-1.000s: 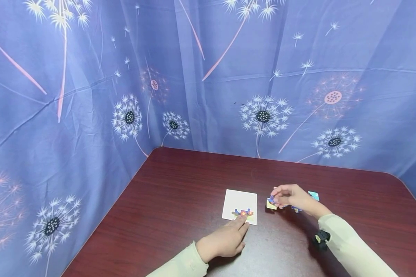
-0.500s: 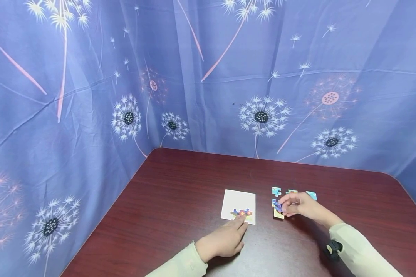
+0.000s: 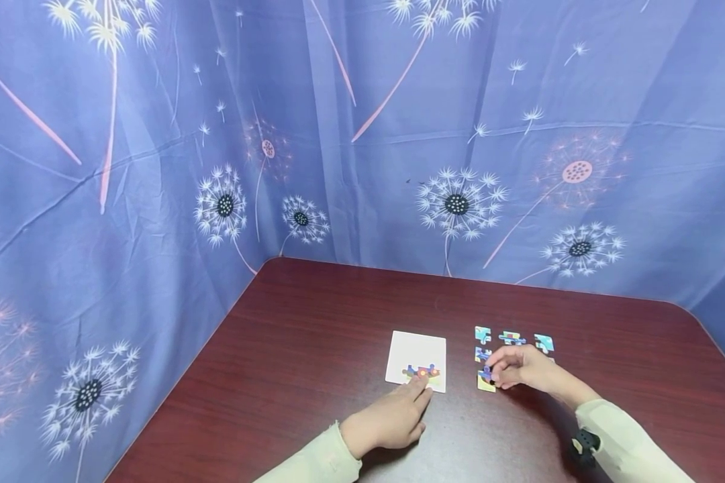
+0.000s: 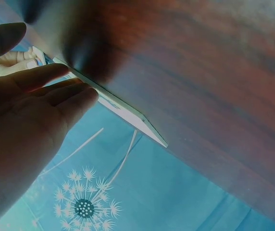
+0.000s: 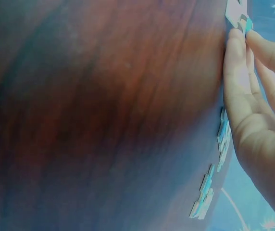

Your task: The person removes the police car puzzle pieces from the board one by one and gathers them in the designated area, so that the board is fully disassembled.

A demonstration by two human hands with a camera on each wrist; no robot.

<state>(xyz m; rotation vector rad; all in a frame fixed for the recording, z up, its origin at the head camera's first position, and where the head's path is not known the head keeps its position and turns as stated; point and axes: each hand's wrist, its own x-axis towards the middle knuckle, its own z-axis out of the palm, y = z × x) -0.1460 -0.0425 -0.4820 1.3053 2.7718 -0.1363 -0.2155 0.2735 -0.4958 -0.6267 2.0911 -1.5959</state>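
A white square puzzle board (image 3: 413, 345) lies mid-table, with joined red, blue and yellow puzzle pieces (image 3: 425, 370) along its near edge. My left hand (image 3: 391, 414) rests with straight fingers on that near edge, its fingertips covering part of the pieces. Right of the board, my right hand (image 3: 528, 367) pinches a blue and yellow puzzle piece (image 3: 486, 380) between thumb and fingers, low at the table. Just beyond it lies a blue puzzle piece (image 3: 482, 354). In the right wrist view the fingertips (image 5: 235, 34) meet around the piece; whether it touches the table I cannot tell.
At the back of the group lie three loose pieces: a light blue piece (image 3: 482, 335), a red and blue piece (image 3: 511, 337) and another light blue piece (image 3: 544, 343). My right hand partly hides others. A dandelion-print curtain (image 3: 362, 201) hangs behind the dark red table (image 3: 314, 322).
My right hand has moved right and nearer to me with the pinched puzzle piece, uncovering the pieces behind it. My left hand has stayed on the board.
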